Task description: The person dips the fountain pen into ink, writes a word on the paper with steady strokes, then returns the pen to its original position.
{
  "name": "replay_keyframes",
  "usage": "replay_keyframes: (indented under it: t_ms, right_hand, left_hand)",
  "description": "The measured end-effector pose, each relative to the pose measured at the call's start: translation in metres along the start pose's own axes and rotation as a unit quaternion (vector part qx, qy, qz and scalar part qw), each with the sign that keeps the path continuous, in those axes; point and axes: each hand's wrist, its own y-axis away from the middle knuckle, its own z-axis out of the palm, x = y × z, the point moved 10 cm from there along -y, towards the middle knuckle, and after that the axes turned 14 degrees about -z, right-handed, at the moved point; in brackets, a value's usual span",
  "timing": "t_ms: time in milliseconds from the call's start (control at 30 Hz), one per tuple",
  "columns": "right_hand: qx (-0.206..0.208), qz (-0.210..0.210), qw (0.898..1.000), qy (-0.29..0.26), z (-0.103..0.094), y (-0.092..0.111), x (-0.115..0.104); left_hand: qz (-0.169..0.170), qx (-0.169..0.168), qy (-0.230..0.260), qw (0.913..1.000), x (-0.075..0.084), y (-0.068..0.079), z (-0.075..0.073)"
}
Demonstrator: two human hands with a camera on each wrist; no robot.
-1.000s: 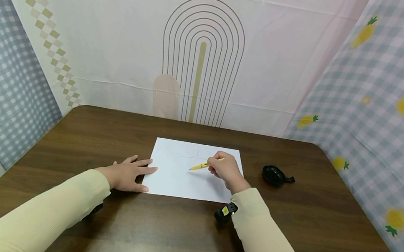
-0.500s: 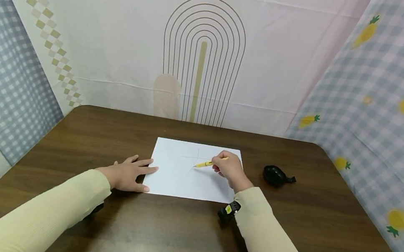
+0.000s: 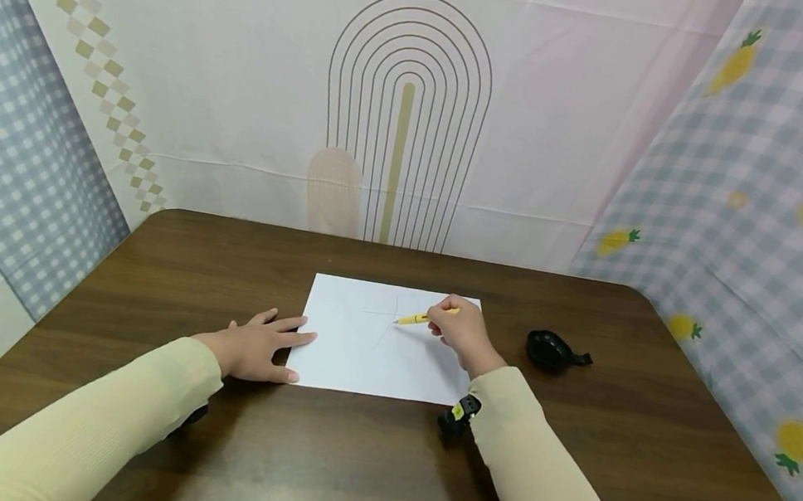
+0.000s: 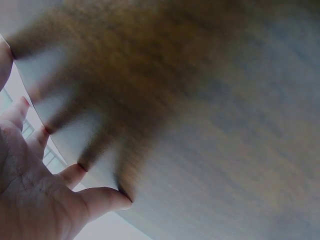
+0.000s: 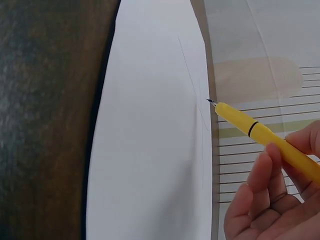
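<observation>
A white sheet of paper (image 3: 357,370) lies on the table with a few thin lines on it: a level one, an upright one and a slanting one. My right hand (image 3: 463,329) pinches a yellow fountain pen (image 3: 414,318) between thumb and fingers, its nib pointing left near where the lines meet. In the right wrist view the metal nib and a black ring on the pen (image 5: 272,140) show; whether the nib touches the paper I cannot tell. Spread fingers of my left hand (image 3: 257,347) rest at the sheet's left edge, also seen in the left wrist view.
To the right of the sheet lies a glossy black object (image 3: 550,351), rounded with a short tail. The brown wooden table (image 3: 345,461) ends at a patterned white cloth (image 3: 255,99) behind, and a checked cloth (image 3: 743,284) hangs at the right.
My right hand has moved the pen up and to the right across the paper, and a slanting line now shows behind its nib. My left hand has stayed in place.
</observation>
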Motion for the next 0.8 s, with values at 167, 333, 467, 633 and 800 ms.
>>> replay_keyframes:
  t_ms: [167, 333, 467, 633, 800]
  right_hand:
    - [0.012, 0.000, 1.000, 0.001, -0.002, 0.000, -0.001]
    - [0.022, -0.007, 1.000, 0.009, -0.004, -0.003, -0.002]
    - [0.022, -0.012, 1.000, 0.013, -0.003, -0.007, 0.000]
    - [0.019, -0.016, 1.000, 0.018, -0.001, -0.010, 0.001]
    - [0.019, -0.017, 0.999, 0.026, -0.001, -0.011, 0.000]
  left_hand:
    - [-0.001, 0.000, 0.000, 1.0000, -0.001, -0.001, 0.001]
    - [-0.002, 0.001, 0.001, 1.0000, -0.002, -0.002, 0.001]
    - [-0.002, 0.001, 0.004, 1.0000, -0.002, -0.001, 0.001]
    - [-0.002, 0.002, 0.007, 1.0000, -0.001, 0.000, 0.000]
    - [-0.001, 0.001, 0.006, 1.0000, 0.001, 0.001, -0.001]
